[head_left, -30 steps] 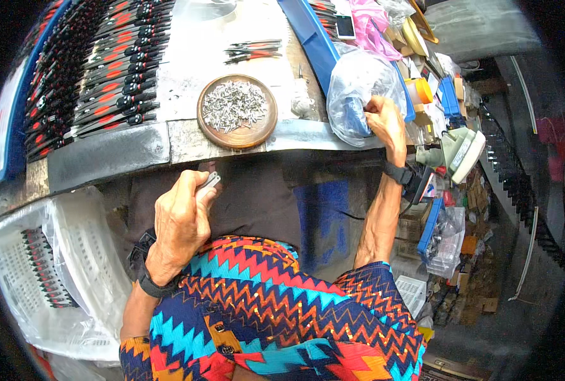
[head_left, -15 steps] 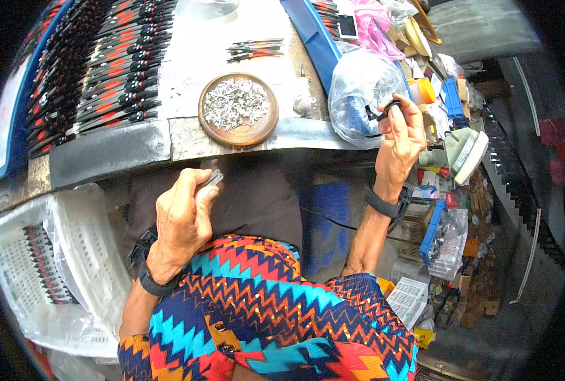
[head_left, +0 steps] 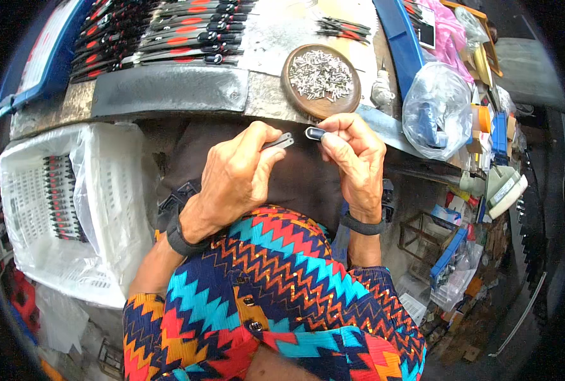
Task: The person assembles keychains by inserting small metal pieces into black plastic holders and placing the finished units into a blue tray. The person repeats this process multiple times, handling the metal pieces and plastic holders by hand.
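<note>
small black oval handle piece (head_left: 315, 133) sits pinched in the right hand (head_left: 353, 160), just below the workbench's near edge (head_left: 168, 89). left hand (head_left: 237, 173) grips a thin grey metal strip (head_left: 278, 141), tips nearly meeting. judged best: keep both steady and aligned end to end, close under the round wooden dish of pins (head_left: 321, 80).

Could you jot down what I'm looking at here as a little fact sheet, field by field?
Left hand: left hand pinches a small grey metal piece
Right hand: right hand pinches a small black part
Gap: the two parts are close but apart
Bench: round dish of small metal bits, rows of red-and-black tools, clear plastic bag
Beside left arm: white plastic basket holding more tools
</note>
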Tool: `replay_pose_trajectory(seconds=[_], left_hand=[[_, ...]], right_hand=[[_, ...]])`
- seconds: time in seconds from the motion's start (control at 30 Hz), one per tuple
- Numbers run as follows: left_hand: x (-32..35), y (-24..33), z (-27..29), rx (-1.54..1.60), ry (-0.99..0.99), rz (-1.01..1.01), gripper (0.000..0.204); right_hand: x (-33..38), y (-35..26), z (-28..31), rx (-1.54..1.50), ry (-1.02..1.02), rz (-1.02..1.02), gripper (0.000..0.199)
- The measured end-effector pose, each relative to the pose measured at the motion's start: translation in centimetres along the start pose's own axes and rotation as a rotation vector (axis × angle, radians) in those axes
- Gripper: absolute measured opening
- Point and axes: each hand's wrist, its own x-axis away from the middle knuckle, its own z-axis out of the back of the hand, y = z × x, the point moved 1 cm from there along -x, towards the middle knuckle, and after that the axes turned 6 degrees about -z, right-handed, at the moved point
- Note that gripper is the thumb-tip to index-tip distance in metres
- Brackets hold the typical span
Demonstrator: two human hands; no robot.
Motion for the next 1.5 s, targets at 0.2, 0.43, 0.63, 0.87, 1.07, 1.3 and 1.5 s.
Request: replay_pose_trajectory(seconds=[0.2, 0.43, 0.63, 0.87, 1.07, 1.3, 1.5], left_hand=[[0.1, 0.1, 0.3, -0.033, -0.033, 0.005, 0.018], [0.2, 0.1, 0.1, -0.037, -0.053, -0.003, 0.016], [0.2, 0.2, 0.0, -0.066, -0.068, -0.044, 0.015], [0.2, 0.1, -0.1, -0.112, -0.096, -0.078, 0.015], [0.2, 0.0, -0.1, -0.149, -0.126, -0.107, 0.016], [0.3, -0.2, -0.1, -0.167, -0.164, -0.14, 0.016], [0.7, -0.3, -0.3, -0.196, -0.239, -0.146, 0.018]], right_hand=[[0.1, 1.2, -0.5, 0.031, 0.041, 0.032, 0.016], [0.3, 1.8, -0.2, -0.008, 0.059, -0.014, 0.017], [0.2, 2.1, -0.1, -0.047, 0.016, -0.006, 0.02], [0.1, 2.1, -0.2, 0.009, 0.002, -0.048, 0.022], [0.2, 1.7, -0.4, 0.076, -0.017, -0.054, 0.023], [0.5, 1.9, -0.9, 0.103, -0.001, -0.072, 0.025], [1.0, 2.6, -2.0, 0.12, 0.039, -0.014, 0.02]])
